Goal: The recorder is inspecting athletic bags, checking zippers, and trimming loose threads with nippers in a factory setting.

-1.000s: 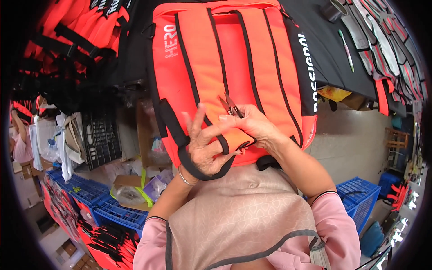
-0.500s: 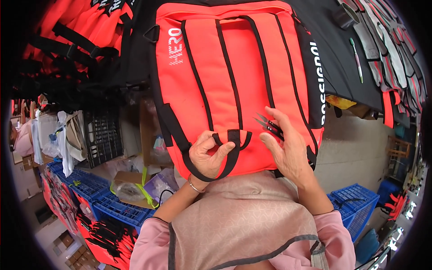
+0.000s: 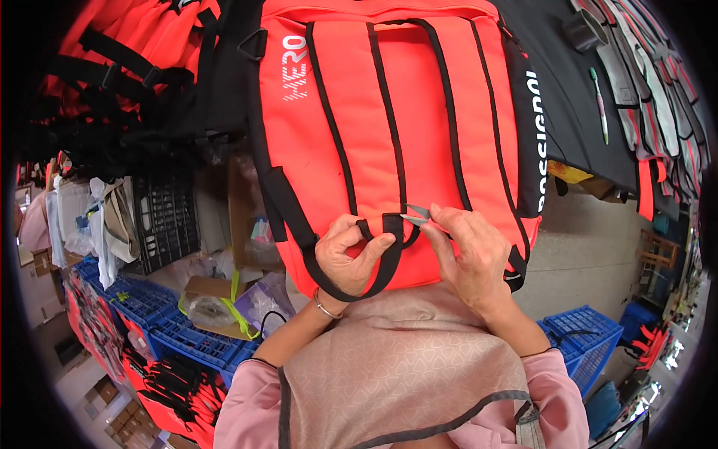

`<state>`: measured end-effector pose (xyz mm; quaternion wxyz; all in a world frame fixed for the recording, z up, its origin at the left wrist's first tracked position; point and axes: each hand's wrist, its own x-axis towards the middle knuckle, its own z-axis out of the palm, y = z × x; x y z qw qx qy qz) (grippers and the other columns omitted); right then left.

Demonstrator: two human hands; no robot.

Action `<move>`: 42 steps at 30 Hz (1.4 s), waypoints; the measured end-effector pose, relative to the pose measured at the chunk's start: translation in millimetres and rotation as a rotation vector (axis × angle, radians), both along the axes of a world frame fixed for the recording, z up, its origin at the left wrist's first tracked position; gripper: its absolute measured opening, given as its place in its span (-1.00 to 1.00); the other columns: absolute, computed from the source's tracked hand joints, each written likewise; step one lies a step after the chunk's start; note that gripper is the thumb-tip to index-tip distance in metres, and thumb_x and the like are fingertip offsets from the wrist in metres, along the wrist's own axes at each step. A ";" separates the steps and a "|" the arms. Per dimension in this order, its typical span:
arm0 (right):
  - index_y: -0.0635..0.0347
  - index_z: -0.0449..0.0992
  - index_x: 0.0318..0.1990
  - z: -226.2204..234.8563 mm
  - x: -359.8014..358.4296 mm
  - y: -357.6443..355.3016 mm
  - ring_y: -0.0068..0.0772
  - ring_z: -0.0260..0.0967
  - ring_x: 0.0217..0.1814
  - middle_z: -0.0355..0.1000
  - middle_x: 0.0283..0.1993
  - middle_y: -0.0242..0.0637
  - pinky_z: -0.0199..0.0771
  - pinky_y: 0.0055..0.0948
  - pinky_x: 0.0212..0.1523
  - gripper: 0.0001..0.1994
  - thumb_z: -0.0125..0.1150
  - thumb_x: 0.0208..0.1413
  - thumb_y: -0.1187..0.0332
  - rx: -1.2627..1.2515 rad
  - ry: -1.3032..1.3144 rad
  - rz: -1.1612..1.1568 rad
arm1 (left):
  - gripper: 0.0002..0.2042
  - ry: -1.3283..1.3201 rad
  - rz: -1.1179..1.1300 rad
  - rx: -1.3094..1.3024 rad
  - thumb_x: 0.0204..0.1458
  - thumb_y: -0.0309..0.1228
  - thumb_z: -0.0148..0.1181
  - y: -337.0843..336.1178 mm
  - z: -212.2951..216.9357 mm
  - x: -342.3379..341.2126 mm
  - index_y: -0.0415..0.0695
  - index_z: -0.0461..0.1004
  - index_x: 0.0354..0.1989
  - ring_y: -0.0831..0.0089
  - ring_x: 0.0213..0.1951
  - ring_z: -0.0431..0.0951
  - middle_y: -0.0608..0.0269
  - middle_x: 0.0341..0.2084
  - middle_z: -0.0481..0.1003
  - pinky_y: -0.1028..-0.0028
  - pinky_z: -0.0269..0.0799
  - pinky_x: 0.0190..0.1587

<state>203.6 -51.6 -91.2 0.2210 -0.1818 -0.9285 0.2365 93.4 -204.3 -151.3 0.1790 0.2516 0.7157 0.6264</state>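
Note:
A bright red-orange backpack (image 3: 292, 150) with black trim lies in front of me, its padded shoulder straps (image 3: 359, 112) facing up. Near its lower edge, my left hand (image 3: 350, 258) pinches the end of one shoulder strap, where black webbing (image 3: 389, 266) is stitched on and loops down. In my right hand (image 3: 473, 251) is a pair of small thread snips (image 3: 417, 215). Their pointed blades are parted, with the tips right beside the stitched strap end. Most of the snips' handle is hidden by my right fingers.
Black cloth covers the table, with a toothbrush (image 3: 599, 105) and a dark cup (image 3: 585, 30) on the right. Grey strap pieces (image 3: 651, 97) lie beyond them. More red bags (image 3: 142, 37) pile up at far left. Blue crates (image 3: 198, 340) stand low on both sides, and an open carton (image 3: 217, 303) sits at left.
My right hand has moved left, bringing the snips from above the backpack panel to the strap end. My left hand keeps its pinch. The backpack appears slightly shifted in view.

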 end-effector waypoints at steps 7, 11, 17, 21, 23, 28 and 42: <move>0.27 0.57 -0.17 -1.1 -2.9 -0.7 -0.26 0.54 -0.37 0.57 -0.32 -0.20 0.51 -0.39 -0.41 -0.72 0.45 -0.09 0.52 -0.022 0.002 0.021 | -0.82 -0.009 0.000 0.022 -0.09 -0.42 0.47 0.1 -1.0 0.2 -0.20 0.66 -0.34 0.46 -0.42 0.52 0.26 -0.47 0.53 0.51 0.40 -0.32; 0.28 0.57 -0.17 -0.7 -2.8 -0.4 -0.25 0.55 -0.36 0.57 -0.32 -0.20 0.52 -0.38 -0.40 -0.72 0.44 -0.09 0.52 -0.017 0.003 0.002 | -0.82 0.010 -0.002 0.020 -0.09 -0.41 0.47 0.5 -1.0 -0.1 -0.21 0.65 -0.35 0.44 -0.41 0.52 0.25 -0.46 0.54 0.49 0.40 -0.31; 0.25 0.56 -0.26 -3.2 -5.4 1.7 -0.37 0.41 -0.50 0.52 -0.40 -0.32 0.41 -0.44 -0.49 -0.77 0.43 -0.07 0.41 0.041 0.067 0.009 | -0.82 0.001 -0.001 0.016 -0.09 -0.41 0.47 0.5 0.1 0.2 -0.22 0.65 -0.35 0.44 -0.42 0.52 0.24 -0.47 0.53 0.49 0.40 -0.31; 0.25 0.56 -0.25 -1.1 -5.1 0.8 -0.37 0.40 -0.51 0.52 -0.40 -0.32 0.40 -0.44 -0.49 -0.77 0.43 -0.07 0.40 0.037 0.050 0.013 | -0.82 0.001 0.006 0.028 -0.10 -0.42 0.48 -0.8 -4.1 0.7 -0.23 0.65 -0.36 0.44 -0.42 0.52 0.24 -0.47 0.53 0.50 0.39 -0.32; 0.28 0.57 -0.20 1.9 -3.4 1.5 -0.25 0.55 -0.36 0.57 -0.33 -0.20 0.52 -0.38 -0.39 -0.75 0.43 -0.08 0.52 -0.023 -0.026 0.014 | -0.82 0.002 0.005 0.019 -0.11 -0.43 0.48 0.3 -4.1 0.6 -0.24 0.64 -0.38 0.44 -0.43 0.52 0.24 -0.48 0.52 0.50 0.39 -0.33; 0.27 0.57 -0.20 6.1 -3.8 3.0 -0.25 0.54 -0.37 0.57 -0.34 -0.21 0.52 -0.38 -0.40 -0.75 0.44 -0.08 0.51 -0.004 -0.054 0.027 | -0.82 0.023 -0.002 0.021 -0.12 -0.45 0.49 0.3 -3.0 -0.5 -0.25 0.63 -0.40 0.43 -0.44 0.50 0.24 -0.49 0.51 0.50 0.38 -0.34; 0.32 0.53 -0.10 -9.9 -6.4 11.3 -0.64 0.44 -0.27 0.52 -0.34 -0.37 0.44 -0.57 -0.29 -0.84 0.23 0.20 0.47 -1.463 -0.048 -0.149 | -0.83 -0.027 -0.009 0.036 -0.07 -0.44 0.45 1.1 -2.9 0.8 -0.24 0.65 -0.32 0.45 -0.39 0.52 0.24 -0.45 0.54 0.51 0.41 -0.29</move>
